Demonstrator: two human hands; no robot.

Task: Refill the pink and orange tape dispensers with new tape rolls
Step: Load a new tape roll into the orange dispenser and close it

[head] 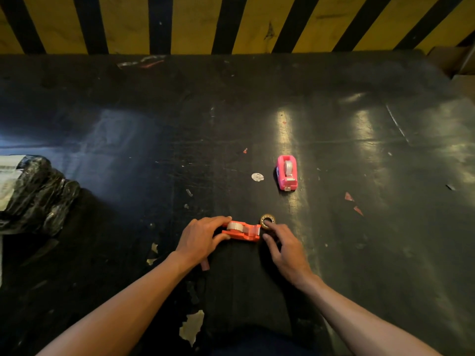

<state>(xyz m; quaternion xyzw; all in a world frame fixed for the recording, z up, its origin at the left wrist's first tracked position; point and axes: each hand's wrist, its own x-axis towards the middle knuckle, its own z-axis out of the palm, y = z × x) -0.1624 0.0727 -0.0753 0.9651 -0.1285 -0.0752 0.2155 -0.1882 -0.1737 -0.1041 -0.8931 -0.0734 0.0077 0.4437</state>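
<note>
The orange tape dispenser [243, 230] lies on the black table [154, 150] near its front, with a grey tape roll seated in it. My left hand [203, 236] grips its left end between thumb and fingers. Just to its right lies a small brownish tape roll [267, 220], flat on the table. My right hand [284, 249] has its fingers spread, and the index fingertip touches that roll's near edge. The pink tape dispenser [287, 172] stands farther back to the right, with a grey roll inside, and neither hand is near it.
A bundle in black plastic wrap [33, 194] lies at the left edge. A small white round sticker [257, 177] sits left of the pink dispenser. Red scraps [349, 197] dot the right side. A yellow-and-black striped wall [231, 21] rises behind, with cardboard boxes [457, 62] at the far right.
</note>
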